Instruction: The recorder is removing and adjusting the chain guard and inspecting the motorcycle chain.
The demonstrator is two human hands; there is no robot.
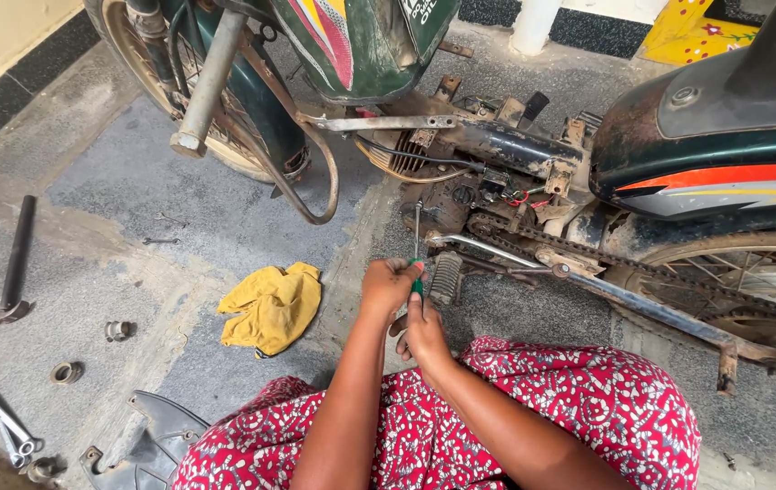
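A screwdriver [417,238] with a green handle and thin steel shaft points up at the engine block [461,195] of a stripped green motorbike. My left hand [388,283] wraps the handle near its top. Just below it, my right hand [424,334] grips the handle's lower end. The shaft's tip sits against the dark engine casing, just left of the drive chain [588,254]. Both forearms reach out over my lap, which is covered in red patterned cloth [588,408].
A yellow rag [272,306] lies on the concrete to the left. Further left are a black hammer [14,268], two small metal rings [118,330], spanners [2,419] and a grey plastic cover [147,445]. The footrest [447,277] and rear wheel [751,281] stand close by.
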